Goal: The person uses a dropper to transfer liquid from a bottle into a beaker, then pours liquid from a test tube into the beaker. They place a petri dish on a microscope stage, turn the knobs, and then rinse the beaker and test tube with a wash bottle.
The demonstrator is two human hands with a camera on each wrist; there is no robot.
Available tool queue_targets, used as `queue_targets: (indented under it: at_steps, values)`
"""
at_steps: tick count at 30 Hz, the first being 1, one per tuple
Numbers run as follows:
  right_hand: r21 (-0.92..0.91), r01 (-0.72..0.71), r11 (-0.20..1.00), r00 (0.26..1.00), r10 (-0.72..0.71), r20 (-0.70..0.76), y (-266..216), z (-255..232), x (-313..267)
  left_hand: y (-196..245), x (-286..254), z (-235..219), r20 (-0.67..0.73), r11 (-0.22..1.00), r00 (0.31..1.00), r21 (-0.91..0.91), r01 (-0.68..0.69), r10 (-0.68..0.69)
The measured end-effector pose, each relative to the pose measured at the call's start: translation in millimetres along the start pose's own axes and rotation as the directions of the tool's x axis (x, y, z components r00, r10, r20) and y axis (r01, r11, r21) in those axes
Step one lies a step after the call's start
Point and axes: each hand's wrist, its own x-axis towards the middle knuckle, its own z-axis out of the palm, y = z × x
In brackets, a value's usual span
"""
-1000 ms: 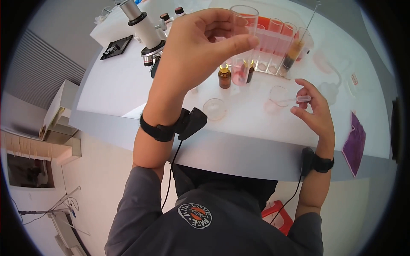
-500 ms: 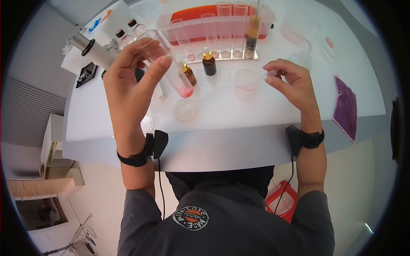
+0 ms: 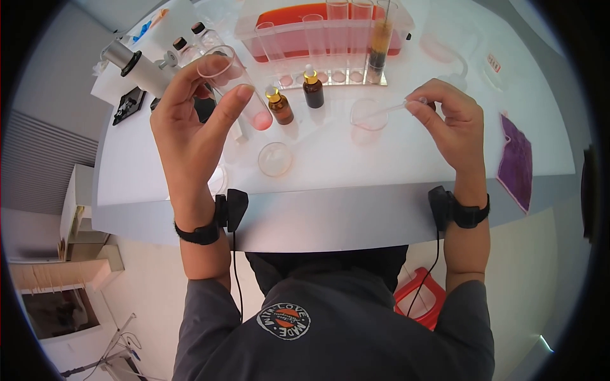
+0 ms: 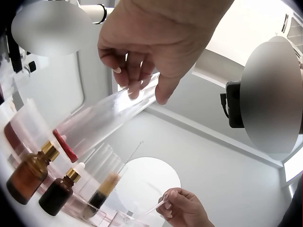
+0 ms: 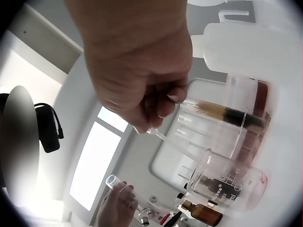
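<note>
The left hand (image 3: 197, 120) grips a clear glass tube (image 3: 244, 95) near its upper end; pink-red material lies at the tube's tilted bottom. In the left wrist view the tube (image 4: 106, 118) slants down from the fingers of the left hand (image 4: 151, 42). The right hand (image 3: 452, 124) pinches a thin clear dropper (image 3: 397, 106), whose tip reaches into a small glass beaker (image 3: 370, 115). In the right wrist view the beaker (image 5: 227, 182) shows a little pinkish liquid at its bottom, and the dropper (image 5: 177, 145) enters its mouth from the right hand (image 5: 142, 71).
Two amber dropper bottles (image 3: 279, 109) stand between the hands. Behind them are a rack (image 3: 330, 77) of glass tubes, one with layered yellow and black contents, and a plastic tub (image 3: 295, 28) of red liquid. A shallow dish (image 3: 275, 159), purple cloth (image 3: 515, 165) and microscope (image 3: 130, 66) surround them.
The head view has shifted. The left hand has carried the tube leftward, away from the rack, and tilted it. The right hand's dropper now points left into the beaker.
</note>
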Motion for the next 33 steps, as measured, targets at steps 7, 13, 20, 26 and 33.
queue_targets:
  at_steps: [7, 13, 20, 26, 33]
  values:
    - [-0.041, 0.106, 0.994, 0.993, -0.104, 0.051, -10.0, -5.7, 23.5, -0.4, -5.5, -1.1, -0.008, 0.999, 1.000, 0.036, -0.017, 0.017]
    - [0.030, 0.000, 1.000, 0.999, 0.002, -0.042, 7.2, -11.6, 8.0, -6.2, -8.9, -1.3, -0.006, 0.999, 1.000, 0.051, -0.017, 0.017]
    - [0.143, 0.008, 0.990, 0.982, 0.019, -0.188, 4.9, -4.3, 4.0, -6.1, -14.8, 0.3, 0.050, 0.987, 0.997, 0.148, -0.068, 0.061]
    - [0.124, 0.007, 0.992, 0.995, 0.006, -0.103, 13.7, -12.5, -0.7, -8.0, -17.1, 4.0, 0.092, 0.987, 0.994, 0.144, -0.074, 0.062]
    - [0.166, 0.024, 0.986, 0.980, 0.009, -0.197, 8.3, -9.6, 0.7, -8.1, -18.5, 9.4, 0.125, 0.987, 0.991, 0.143, -0.074, 0.057]
